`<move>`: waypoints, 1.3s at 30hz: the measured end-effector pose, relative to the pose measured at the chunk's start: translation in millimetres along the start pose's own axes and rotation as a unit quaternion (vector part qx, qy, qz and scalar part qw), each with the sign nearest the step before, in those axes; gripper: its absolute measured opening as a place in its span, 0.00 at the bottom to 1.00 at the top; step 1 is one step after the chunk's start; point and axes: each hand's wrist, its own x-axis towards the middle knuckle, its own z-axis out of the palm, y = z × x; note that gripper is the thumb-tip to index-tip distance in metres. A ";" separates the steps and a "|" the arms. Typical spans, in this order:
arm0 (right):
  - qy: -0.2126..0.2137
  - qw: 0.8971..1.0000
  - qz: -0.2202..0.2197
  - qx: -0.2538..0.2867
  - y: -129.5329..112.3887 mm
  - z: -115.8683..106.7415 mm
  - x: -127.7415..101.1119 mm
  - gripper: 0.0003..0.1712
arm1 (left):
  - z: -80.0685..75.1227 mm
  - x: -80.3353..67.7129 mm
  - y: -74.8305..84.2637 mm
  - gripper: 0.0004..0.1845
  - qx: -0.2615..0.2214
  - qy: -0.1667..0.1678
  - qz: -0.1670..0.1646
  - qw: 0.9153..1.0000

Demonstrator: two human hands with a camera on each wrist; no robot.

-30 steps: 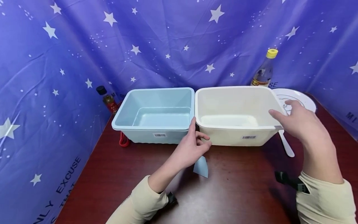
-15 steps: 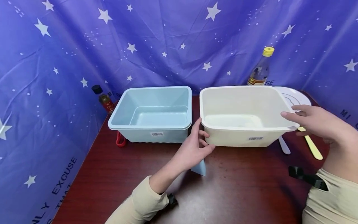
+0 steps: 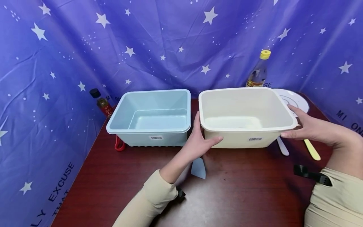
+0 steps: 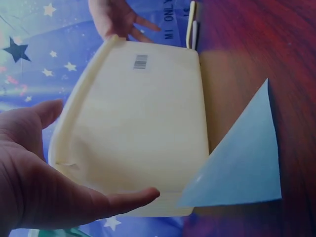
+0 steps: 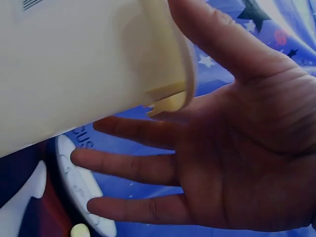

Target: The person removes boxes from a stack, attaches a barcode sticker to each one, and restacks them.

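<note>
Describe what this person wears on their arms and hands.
Both hands are bare: the left hand and the right hand show no gloves or rings. Each forearm is covered by a long cream sleeve ending above the wrist. A black strap sits at the right cuff, and a small black piece shows at the left cuff.

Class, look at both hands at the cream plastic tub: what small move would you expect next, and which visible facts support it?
Probably a firmer grip with both hands, then a slight lift. The left hand cups the near left corner of the cream rectangular plastic tub, thumb along its front wall; the right hand lies with straight fingers at the right rim, apparently not closed round it. The light blue rectangular plastic tub sits close alongside, untouched.
</note>
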 end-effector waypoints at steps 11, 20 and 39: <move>0.031 0.993 -0.087 0.076 8.5 14.0 17.0 0.58 | 1.9 12.6 -13.8 0.64 -0.032 0.031 -0.001 0.999; 0.058 0.994 -0.061 0.075 -13.1 6.9 -2.2 0.56 | 4.2 9.4 -5.3 0.65 -0.059 0.038 0.012 0.997; 0.309 0.905 -0.271 0.104 -78.7 5.7 -42.0 0.72 | -15.4 -10.0 53.1 0.65 -0.239 -0.042 0.148 0.959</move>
